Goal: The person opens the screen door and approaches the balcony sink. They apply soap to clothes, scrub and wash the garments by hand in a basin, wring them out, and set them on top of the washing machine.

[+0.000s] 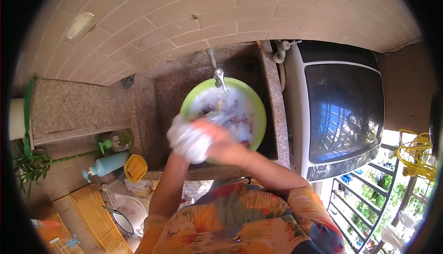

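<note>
A round green basin (261, 115) stands in a stone sink, with suds and wet, cloth-like stuff (240, 127) inside. My left hand (188, 144) is at the basin's near left rim, largely hidden under a white mass that could be foam or cloth. Pressed close against it is my right hand (222, 145), smeared by motion, with its fingers unclear. An orange-red patch shows between the hands; whether it is cloth or skin I cannot make out. Above the basin's far side hangs a metal faucet (218, 74).
The stone sink (273, 101) has a raised right edge, beside a dark-lidded washing machine (346, 111). At the left are a blue pump bottle (108, 165), a yellow container (135, 168) and a green plant (34, 161). A yellow cord (417, 150) hangs at the far right.
</note>
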